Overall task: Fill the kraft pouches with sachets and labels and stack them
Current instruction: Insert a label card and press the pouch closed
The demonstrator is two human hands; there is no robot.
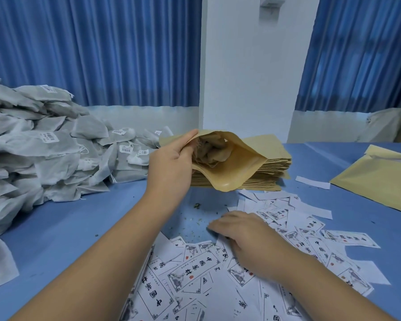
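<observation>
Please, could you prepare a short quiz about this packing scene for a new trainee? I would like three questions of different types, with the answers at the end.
1. Fill the gap: the sachet pile lies on the person's ____ side.
2. True or false: the left hand holds the kraft pouch with its mouth open.
3. Where does the right hand rest?
A. on the sachet pile
B. on the loose labels
C. on the stack of empty pouches

Key: 1 left; 2 true; 3 B.
</observation>
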